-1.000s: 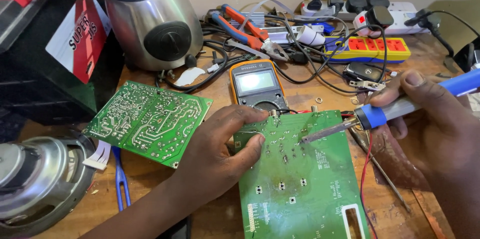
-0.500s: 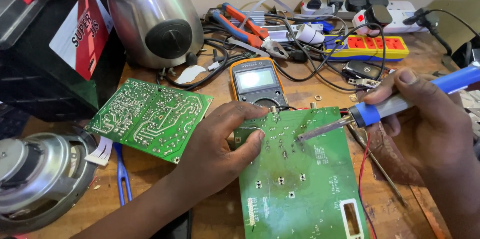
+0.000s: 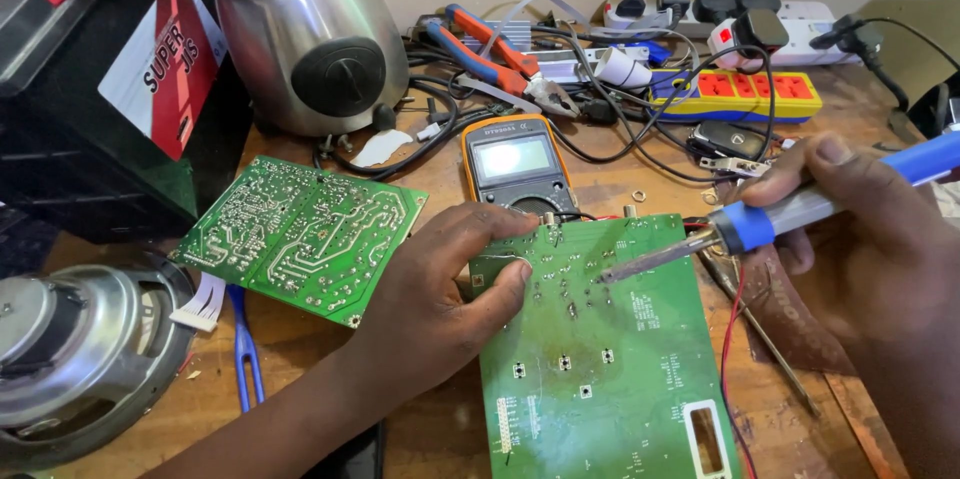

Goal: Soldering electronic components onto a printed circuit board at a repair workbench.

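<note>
A green circuit board [image 3: 610, 359] lies solder side up on the wooden bench in front of me. My left hand [image 3: 440, 289] rests on its upper left corner, fingers pressing the board's edge and pinching a thin wire of solder. My right hand [image 3: 870, 229] grips a blue-handled soldering iron [image 3: 760, 224], whose metal tip hovers just over the joints in the board's upper middle. A yellow multimeter [image 3: 515, 164] sits just beyond the board.
A second green circuit board [image 3: 300, 234] lies to the left. A speaker driver [image 3: 70, 349] fills the lower left, a steel blender base [image 3: 310, 34] the back left. Pliers [image 3: 500, 59], tangled cables and power strips [image 3: 740, 94] crowd the back. Blue tweezers [image 3: 245, 354] lie near the speaker.
My right hand has shifted slightly with the soldering iron over the board's upper part. The left hand keeps its hold on the corner.
</note>
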